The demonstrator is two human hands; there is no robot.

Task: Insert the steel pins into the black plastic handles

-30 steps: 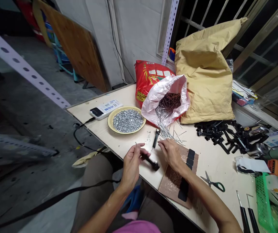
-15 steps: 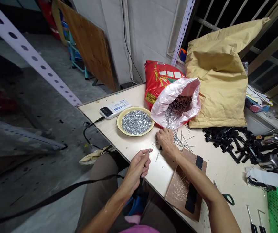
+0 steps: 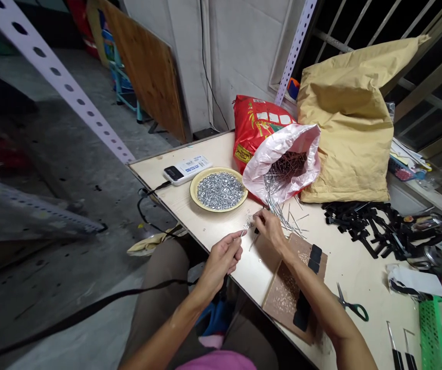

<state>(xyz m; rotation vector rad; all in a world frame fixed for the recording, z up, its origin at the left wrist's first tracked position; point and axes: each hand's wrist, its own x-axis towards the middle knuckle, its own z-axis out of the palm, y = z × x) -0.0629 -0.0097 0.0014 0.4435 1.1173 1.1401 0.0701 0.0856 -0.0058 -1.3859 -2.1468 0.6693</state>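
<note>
My left hand [image 3: 224,255] is closed in a pinch on a thin metal rod [image 3: 242,234], whose tip pokes out past the fingertips at the table's front edge. My right hand [image 3: 270,226] has its fingers bent together just above the tabletop; whatever is in them is too small to make out. Between the two hands lie several loose small metal washers [image 3: 247,225]. Behind them stands a yellow dish [image 3: 195,199] full of similar shiny pieces. Loose metal rods [image 3: 287,218] spill out of an open red bag [image 3: 259,115] beside my right hand.
A brown board [image 3: 278,303] with black pads lies under my right forearm. Scissors [image 3: 354,308], black plastic parts [image 3: 367,226] and two hooked tools [image 3: 397,354] are to the right. A large tan sack [image 3: 348,139] stands behind; a white device [image 3: 188,169] sits at back left.
My right hand has drawn slightly back toward the front, its fingers now lifted at the loose washers. My left hand keeps the rod, its tip now nearer the right hand. The view has shifted slightly.
</note>
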